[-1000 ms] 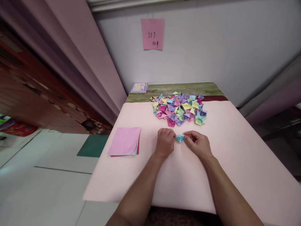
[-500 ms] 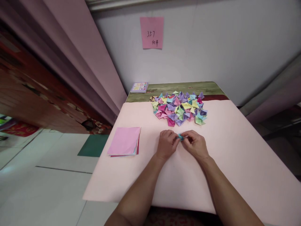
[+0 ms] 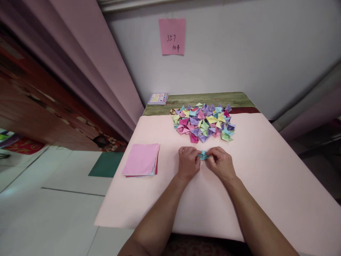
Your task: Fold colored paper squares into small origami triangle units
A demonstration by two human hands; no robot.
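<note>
Left end of the pink-covered desk: stack of square paper, pink on top. Next, person's left hand, fingers curled, pinching one end of a small blue folded paper. That piece sits between both hands, on the near side of a multicolored pile of folded papers. Then right hand, thumb and finger closed on its other end.

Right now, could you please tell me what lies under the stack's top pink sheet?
Beneath the top pink sheet, edges of red paper and light-blue paper show; their faces and the sheet count are hidden.
</note>
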